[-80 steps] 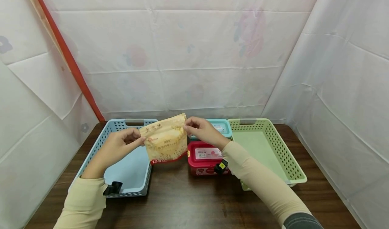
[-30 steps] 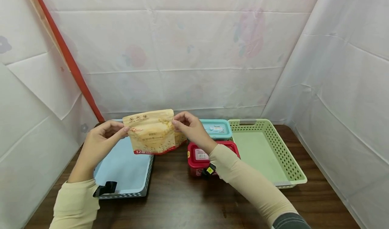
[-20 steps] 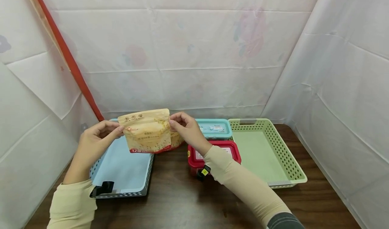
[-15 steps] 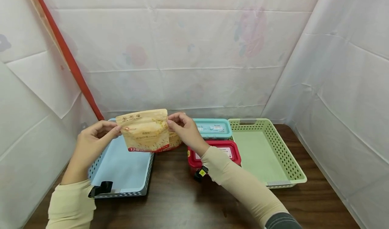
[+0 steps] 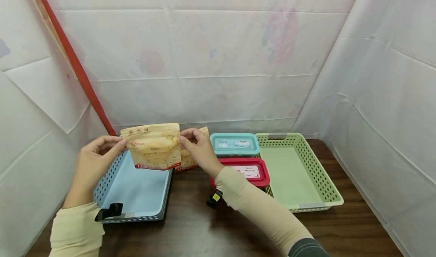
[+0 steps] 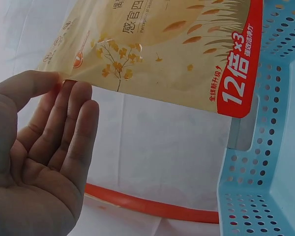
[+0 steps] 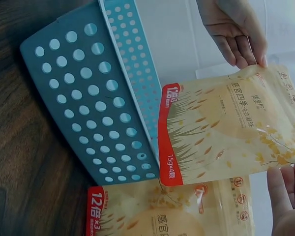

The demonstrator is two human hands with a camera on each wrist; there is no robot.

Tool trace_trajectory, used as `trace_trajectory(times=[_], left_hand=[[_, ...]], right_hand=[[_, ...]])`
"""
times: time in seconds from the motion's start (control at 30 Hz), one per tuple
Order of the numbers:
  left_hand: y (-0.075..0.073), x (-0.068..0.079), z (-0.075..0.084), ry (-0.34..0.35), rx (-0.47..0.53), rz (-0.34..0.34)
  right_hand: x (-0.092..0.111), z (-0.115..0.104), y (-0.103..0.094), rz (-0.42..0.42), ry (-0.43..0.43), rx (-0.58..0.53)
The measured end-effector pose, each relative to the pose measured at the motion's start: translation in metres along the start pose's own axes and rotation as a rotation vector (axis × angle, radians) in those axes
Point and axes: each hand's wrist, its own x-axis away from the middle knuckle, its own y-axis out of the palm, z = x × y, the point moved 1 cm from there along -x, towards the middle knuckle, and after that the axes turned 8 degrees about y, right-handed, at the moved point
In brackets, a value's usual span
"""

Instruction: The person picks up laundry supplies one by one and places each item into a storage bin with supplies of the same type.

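Observation:
Both hands hold up a yellow laundry-pod pouch (image 5: 153, 145) with a red bottom band, by its side edges. My left hand (image 5: 95, 162) pinches the left edge between thumb and fingertips, near the top. On the opposite edge, my right hand (image 5: 201, 151) pinches it the same way. Below the pouch lies the light blue basket (image 5: 146, 192); the pouch hangs above its back part. A second matching pouch (image 7: 152, 211) stands just beyond the right hand, outside the basket, partly hidden by the hand and the held pouch in the head view.
A teal-lidded box (image 5: 235, 144) stands behind a red-lidded box (image 5: 253, 172), mid-table. To their right is a green basket (image 5: 289, 177). Dark wooden tabletop (image 5: 190, 226) stretches in front. White cloth walls (image 5: 218, 60) enclose the back and sides.
Both hands have carried the pouch leftward, from the gap between basket and boxes to above the blue basket. The second pouch and the boxes have become more visible behind the right hand.

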Motion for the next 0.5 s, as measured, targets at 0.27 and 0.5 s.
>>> trace_trajectory(times=[0.27, 0.5], left_hand=[[-0.005, 0.0, -0.001, -0.032, -0.007, 0.021], [-0.012, -0.001, -0.002, -0.087, -0.006, 0.061]], right_hand=[[-0.001, 0.001, 0.01, 0.024, -0.013, 0.036], [-0.002, -0.002, 0.021, 0.068, -0.01, 0.116]])
